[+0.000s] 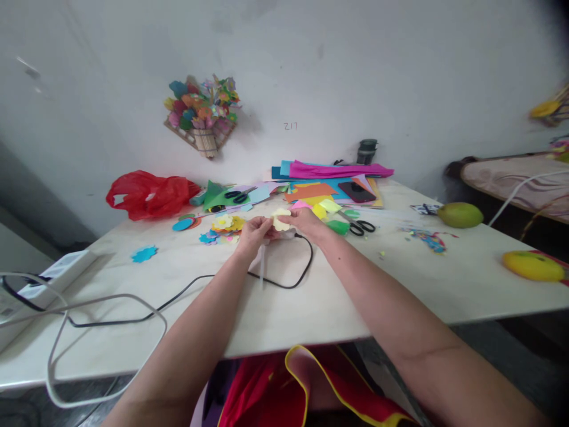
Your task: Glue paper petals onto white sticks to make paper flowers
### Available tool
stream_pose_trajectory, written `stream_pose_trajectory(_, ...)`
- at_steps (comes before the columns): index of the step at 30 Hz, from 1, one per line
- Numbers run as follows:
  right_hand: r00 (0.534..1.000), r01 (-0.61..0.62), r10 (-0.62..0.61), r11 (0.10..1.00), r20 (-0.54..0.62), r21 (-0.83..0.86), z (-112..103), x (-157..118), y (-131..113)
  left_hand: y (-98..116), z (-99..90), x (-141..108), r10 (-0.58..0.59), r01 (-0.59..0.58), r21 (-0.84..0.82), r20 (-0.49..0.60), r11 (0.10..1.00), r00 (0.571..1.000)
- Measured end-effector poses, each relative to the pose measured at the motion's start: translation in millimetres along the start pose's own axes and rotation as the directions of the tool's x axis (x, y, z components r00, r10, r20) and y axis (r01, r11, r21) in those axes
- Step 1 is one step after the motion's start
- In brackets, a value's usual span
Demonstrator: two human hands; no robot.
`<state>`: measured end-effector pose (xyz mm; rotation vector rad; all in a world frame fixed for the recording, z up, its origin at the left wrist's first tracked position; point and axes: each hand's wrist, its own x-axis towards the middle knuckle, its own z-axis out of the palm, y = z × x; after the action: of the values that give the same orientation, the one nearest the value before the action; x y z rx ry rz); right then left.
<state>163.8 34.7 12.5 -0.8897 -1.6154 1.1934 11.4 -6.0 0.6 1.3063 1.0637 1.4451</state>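
Partly covered by the fingertips of the left hand (255,233) and right hand (307,222): paper flower (280,219), petals blurred. Mostly hidden beneath both hands: pale object (288,235) on a black cord (287,287), kind uncertain. Cut off at left: power strip (71,265). Cut off at far right: bed (502,178) and wall ornament (545,108). Hidden at the far side behind pink sheets (333,171): base of a dark jar (367,152). Blurred at right: multicoloured trinket (429,240). Too small to identify, nearer: scraps (382,254).

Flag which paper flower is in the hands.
The pale cream flower at the fingertips of the right hand and left hand. Not held: the yellow-topped pile beside the left hand, the blue cutout farther left, the bouquet on the wall.
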Motion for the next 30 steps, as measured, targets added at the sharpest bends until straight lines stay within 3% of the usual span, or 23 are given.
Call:
stream_pose_trajectory(5,1.0,0.009,-0.01,0.999,-0.024,-0.042,-4.1,-0.3,-0.8,0.9,-0.5,0.1,0.007,-0.008,-0.018,-0.025,1.0,1.0)
stream_pose_trajectory(12,0.999,-0.006,0.007,1.0,-0.049,0.022,-0.8,0.7,0.1,-1.3,0.8,0.3,-0.001,0.001,-0.018,-0.008,1.0,1.0)
stream_pose_trajectory(18,1.0,-0.016,0.015,0.997,0.024,0.069,-3.2,-3.5,-6.4,-0.5,0.4,0.6,-0.01,0.01,-0.019,-0.034,1.0,0.999)
stream_pose_trajectory(30,0.998,0.003,-0.008,0.995,-0.055,-0.097,0.8,0.6,2.4,-0.1,3.0,-0.5,-0.014,0.014,-0.017,-0.025,1.0,1.0)
